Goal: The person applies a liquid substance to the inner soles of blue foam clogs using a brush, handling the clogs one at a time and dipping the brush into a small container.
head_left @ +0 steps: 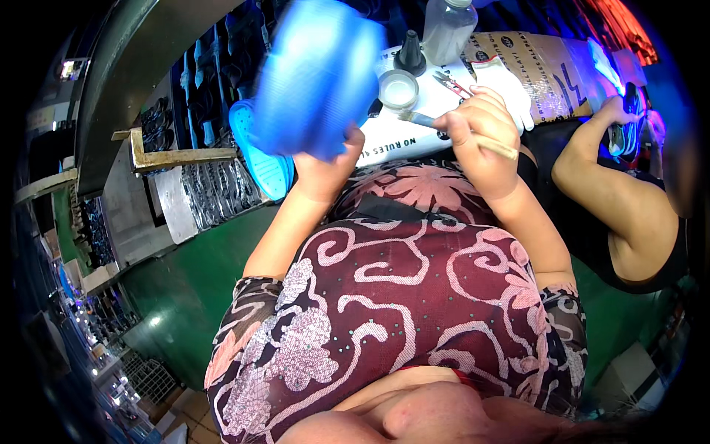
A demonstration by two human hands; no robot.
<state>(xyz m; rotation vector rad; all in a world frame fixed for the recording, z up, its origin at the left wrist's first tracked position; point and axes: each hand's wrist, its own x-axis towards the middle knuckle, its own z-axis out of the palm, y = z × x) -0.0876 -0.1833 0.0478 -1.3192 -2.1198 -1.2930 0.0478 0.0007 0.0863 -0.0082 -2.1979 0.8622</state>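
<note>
My left hand [325,169] grips a bright blue slipper [318,74], raised in front of me and smeared by motion. The thumb shows at its lower edge, while the other fingers are mostly hidden. In my right hand [484,140] is a brush [497,145] with a pale wooden handle, its bristle end pointing left. Those bristles are close to the rim of a small round pot [398,90] of whitish contents; I cannot tell if they touch. A second blue slipper [255,152] with small holes rests to the left, partly behind the raised one.
Behind the pot stand a black cone-tipped bottle [410,55] and a clear jar [450,29]. Red-handled snips [452,85] and a white cloth glove [506,81] lie on the printed covering [414,144]. A co-worker's arm [614,177] is at right. Metal frame [185,157] at left.
</note>
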